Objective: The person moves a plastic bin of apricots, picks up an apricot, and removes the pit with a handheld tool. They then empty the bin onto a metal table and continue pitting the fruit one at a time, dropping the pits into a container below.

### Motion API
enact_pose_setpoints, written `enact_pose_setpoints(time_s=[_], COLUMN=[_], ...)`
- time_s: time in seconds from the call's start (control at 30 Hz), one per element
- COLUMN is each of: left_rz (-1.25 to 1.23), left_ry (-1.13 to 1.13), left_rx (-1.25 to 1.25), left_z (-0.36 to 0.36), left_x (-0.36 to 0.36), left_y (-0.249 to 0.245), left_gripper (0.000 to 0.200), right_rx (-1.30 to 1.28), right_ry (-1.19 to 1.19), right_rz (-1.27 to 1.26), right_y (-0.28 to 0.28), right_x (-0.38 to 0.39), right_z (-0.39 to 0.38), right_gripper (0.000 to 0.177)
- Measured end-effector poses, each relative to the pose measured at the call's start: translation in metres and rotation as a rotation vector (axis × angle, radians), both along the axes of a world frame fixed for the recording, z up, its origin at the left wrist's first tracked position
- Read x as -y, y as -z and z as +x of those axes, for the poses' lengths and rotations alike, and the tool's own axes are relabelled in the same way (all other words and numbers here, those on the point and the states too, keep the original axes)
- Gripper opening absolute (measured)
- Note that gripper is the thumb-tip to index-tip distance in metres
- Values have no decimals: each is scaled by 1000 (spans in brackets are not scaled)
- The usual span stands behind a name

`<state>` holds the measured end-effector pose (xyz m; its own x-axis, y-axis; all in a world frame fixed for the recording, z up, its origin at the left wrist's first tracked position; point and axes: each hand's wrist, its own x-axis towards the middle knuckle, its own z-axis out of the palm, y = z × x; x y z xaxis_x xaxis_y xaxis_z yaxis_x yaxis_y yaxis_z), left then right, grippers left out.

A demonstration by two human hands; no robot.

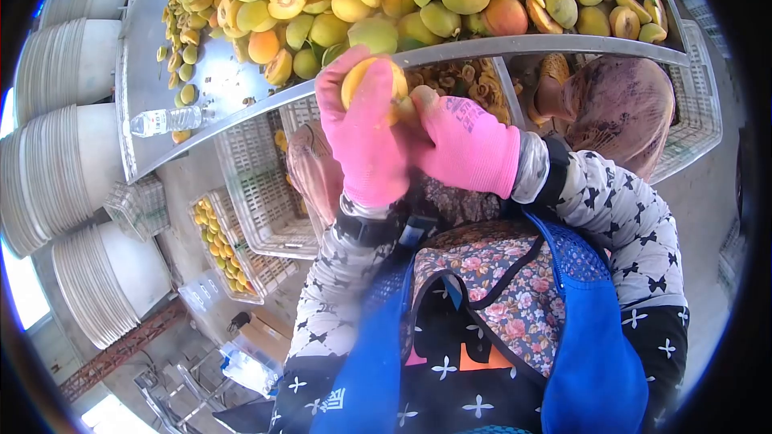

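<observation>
hands (363, 128) (468, 145) curled around yellow fruit (395, 82)

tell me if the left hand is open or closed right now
Closed: the left hand curls around a yellow fruit, which shows on both sides of a pink-gloved finger.

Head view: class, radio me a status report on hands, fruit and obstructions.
Left hand: grip closed on yellow fruit. Right hand: close by its side, hold unclear. Left fingers partly hide the fruit; metal table edge just beyond.
</observation>
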<state>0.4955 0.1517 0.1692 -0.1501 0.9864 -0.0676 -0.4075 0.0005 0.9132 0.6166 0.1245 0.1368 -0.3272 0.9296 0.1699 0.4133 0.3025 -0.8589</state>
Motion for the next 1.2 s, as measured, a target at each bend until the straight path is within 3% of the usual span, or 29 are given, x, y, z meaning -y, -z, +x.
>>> enact_pose_setpoints(time_s=[0.13,0.2,0.23,0.33,0.37,0.5,0.6,0.63,0.7,0.8,0.87,0.93,1.0,1.07,1.17,1.2], left_rz=[-105,-208,-254,-67,-41,-28,-24,-20,9,-27,-16,6,-15,-72,50,81], left_ry=[86,177,216,95,76,71,138,164,154,-16,-39,106,261,436,409,408], left_rx=[-199,-85,-30,-97,-102,-125,33,111,-59,-177,-277,-216,-179,-174,-194,-200], left_z=[-8,-16,-18,-18,-17,-20,-22,-23,-23,-7,-8,-18,-27,-30,-29,-28], left_x=[-1,0,-1,-6,-8,-10,-15,-16,-12,-5,-3,-7,-9,-11,-15,-17], left_y=[-2,-3,-2,12,12,7,3,3,4,3,7,13,9,-2,-2,-5], left_gripper=[33,32,32,30,29,28,27,27,26,26,27,27,27,28,41,44], right_rx=[21,292,302,62,-66,-269,-381,-263,-33,-153,-112,-164,-88,-149,-399,-446], right_ry=[-1,-21,-38,-31,31,-58,-201,-126,8,63,-60,-131,-300,-288,-104,-99], right_rz=[8,-2,-33,-127,-15,-360,-849,-591,-73,-44,-251,-565,-240,-253,-715,-730], right_y=[7,9,10,10,13,5,-30,-20,9,13,1,-21,-9,-11,-32,-32], right_x=[-3,-10,-9,-5,-5,-10,-18,-16,-11,-6,-7,-9,-1,3,5,4], right_z=[6,13,11,-9,-18,-19,-3,-6,-16,-25,-18,-9,-9,-11,-18,-17], right_gripper=[24,27,30,31,34,43,40,39,37,29,25,23,22,21,22,22])
